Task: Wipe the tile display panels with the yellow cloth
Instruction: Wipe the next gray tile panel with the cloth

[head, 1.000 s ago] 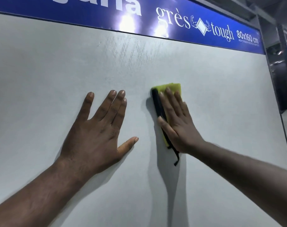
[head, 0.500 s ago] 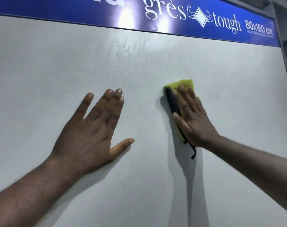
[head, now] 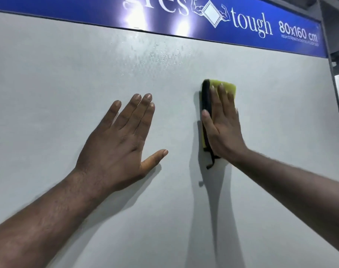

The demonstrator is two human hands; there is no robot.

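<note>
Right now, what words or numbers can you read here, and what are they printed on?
"tough": white letters on the blue banner above the tile panel.
"80x160 cm": same banner, right end.
Word left of the flexing-arms diamond logo: cut off at the frame's top, not readable.
Small line under "80x160 cm": too blurred to read.
No text seen on the yellow cloth or the panel.

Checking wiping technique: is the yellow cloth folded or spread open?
Folded. The yellow cloth forms a compact pad barely larger than the right hand pressing it, thick black edge beside the thumb.
</note>
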